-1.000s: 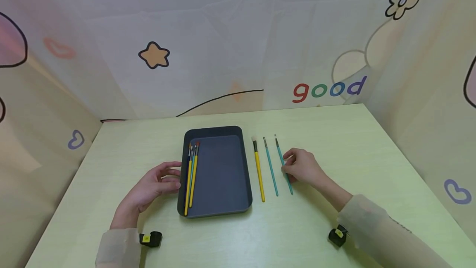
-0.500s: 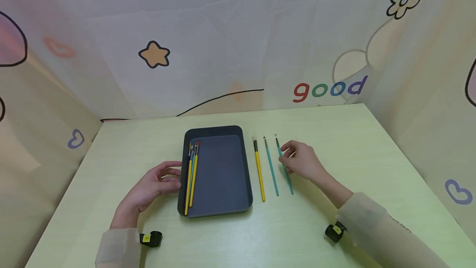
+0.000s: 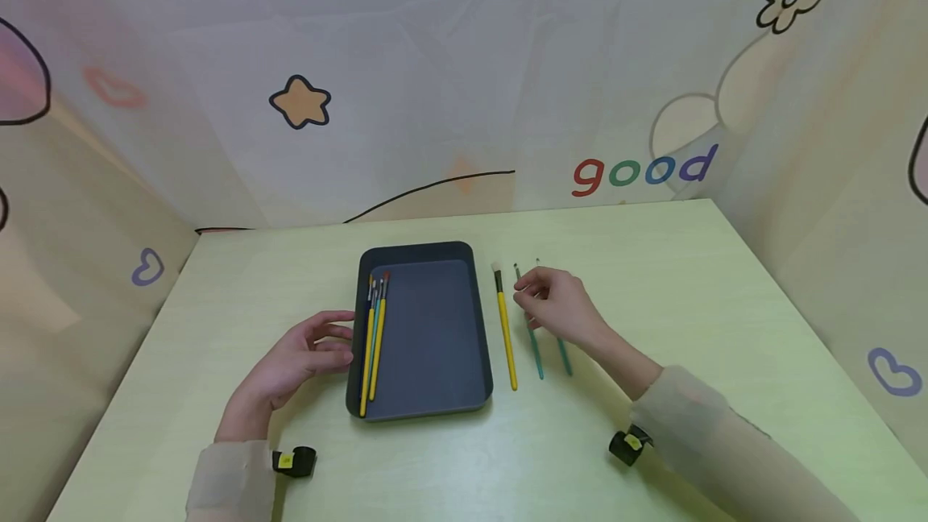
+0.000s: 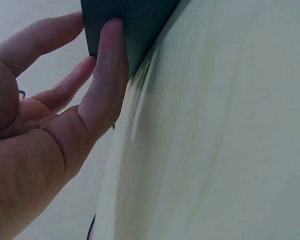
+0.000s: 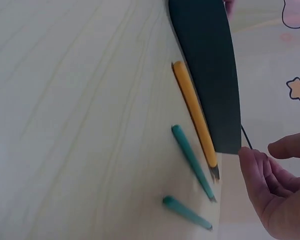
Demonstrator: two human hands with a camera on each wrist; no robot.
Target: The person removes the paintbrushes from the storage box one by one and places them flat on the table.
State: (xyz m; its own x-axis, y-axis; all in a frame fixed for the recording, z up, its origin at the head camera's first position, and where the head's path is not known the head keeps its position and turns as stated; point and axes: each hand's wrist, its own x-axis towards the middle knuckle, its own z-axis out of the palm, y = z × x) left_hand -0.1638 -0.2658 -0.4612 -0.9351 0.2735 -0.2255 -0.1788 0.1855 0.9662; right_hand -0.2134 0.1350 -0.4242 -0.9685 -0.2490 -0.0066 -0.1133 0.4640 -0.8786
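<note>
My left hand (image 3: 297, 357) touches the left wall of the dark tray (image 3: 435, 337) with extended fingertips; the left wrist view shows its fingers (image 4: 107, 65) against the tray's outer side. Several paintbrushes (image 3: 379, 345) lie along the tray's left side. To the right of the tray lie a yellow brush (image 3: 507, 337) and two teal brushes. My right hand (image 3: 561, 304) hovers over the upper parts of the middle teal brush (image 3: 536, 353) and the rightmost teal brush (image 3: 564, 354). It holds nothing, with thumb and index finger apart in the right wrist view (image 5: 285, 185).
The pale table (image 3: 652, 288) extends around the tray, with a printed cloth backdrop (image 3: 435, 63) behind it and at both sides. A black wrist camera (image 3: 294, 461) is on the left wrist and another (image 3: 631, 445) on the right.
My right hand has moved left and slightly away from me, from beside the rightmost teal brush to above the middle one. My left hand and the brushes have stayed in place.
</note>
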